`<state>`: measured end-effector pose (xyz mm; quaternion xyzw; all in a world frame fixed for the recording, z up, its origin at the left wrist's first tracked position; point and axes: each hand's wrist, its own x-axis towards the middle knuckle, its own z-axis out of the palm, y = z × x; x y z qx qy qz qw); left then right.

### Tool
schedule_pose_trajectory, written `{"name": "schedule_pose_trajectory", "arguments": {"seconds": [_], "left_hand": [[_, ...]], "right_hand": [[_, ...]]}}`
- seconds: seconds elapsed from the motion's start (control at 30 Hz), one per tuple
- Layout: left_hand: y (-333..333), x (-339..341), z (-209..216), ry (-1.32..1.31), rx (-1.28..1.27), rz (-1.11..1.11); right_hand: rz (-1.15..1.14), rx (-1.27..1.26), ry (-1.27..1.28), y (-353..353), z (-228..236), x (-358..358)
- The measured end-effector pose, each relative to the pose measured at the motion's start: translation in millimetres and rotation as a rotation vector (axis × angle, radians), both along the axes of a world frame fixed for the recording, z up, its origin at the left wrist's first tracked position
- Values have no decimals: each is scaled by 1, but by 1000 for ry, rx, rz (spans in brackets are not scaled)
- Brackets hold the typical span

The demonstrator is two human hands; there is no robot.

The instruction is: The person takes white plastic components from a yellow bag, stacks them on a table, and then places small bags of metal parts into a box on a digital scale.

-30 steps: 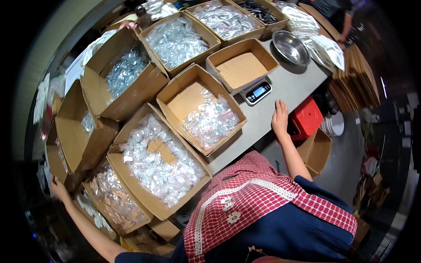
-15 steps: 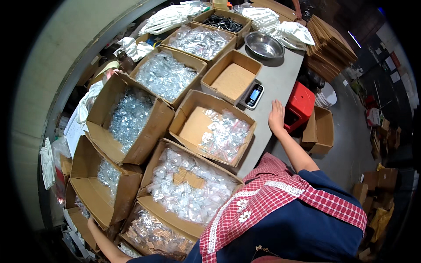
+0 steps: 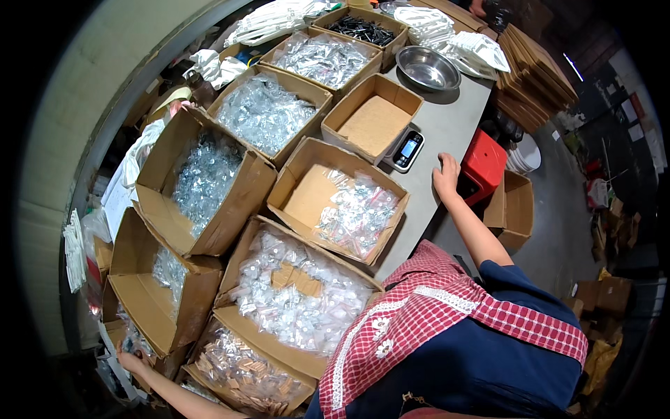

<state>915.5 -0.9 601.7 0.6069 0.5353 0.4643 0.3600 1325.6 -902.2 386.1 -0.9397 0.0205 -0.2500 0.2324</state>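
At the lower left, my left hand (image 3: 132, 359) is at the near edge of a low cardboard box, beside clear bags of small parts (image 3: 138, 338). Its fingers are small and partly hidden, so what they hold cannot be made out. My right hand (image 3: 447, 177) rests at the right edge of the grey table (image 3: 457, 115), fingers loosely bent and apart, with nothing in it. Close by on the table is a small digital scale (image 3: 405, 152) with a lit screen. Beside the scale stands a carton (image 3: 373, 122) whose bare bottom shows.
Cardboard boxes of bagged metal parts (image 3: 265, 115) crowd the left and middle. A steel bowl (image 3: 429, 68) stands at the back of the table. Right of the table are a red stool (image 3: 485, 164), an open carton (image 3: 513, 209) and stacked flat cardboard (image 3: 534, 77).
My left hand has shifted left and shows more fully beside the box. My right hand has drawn its fingers in slightly at the table edge. The view has tilted a little.
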Motion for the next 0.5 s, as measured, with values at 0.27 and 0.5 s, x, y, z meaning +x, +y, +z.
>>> {"name": "schedule_pose_trajectory", "arguments": {"seconds": [0.27, 0.5], "left_hand": [[-105, 25, 101, -833, -334, -207], [-112, 34, 102, -287, -178, -930]], "right_hand": [[369, -60, 32, 14, 41, 49], [439, -179, 148, 26, 52, 59]]}}
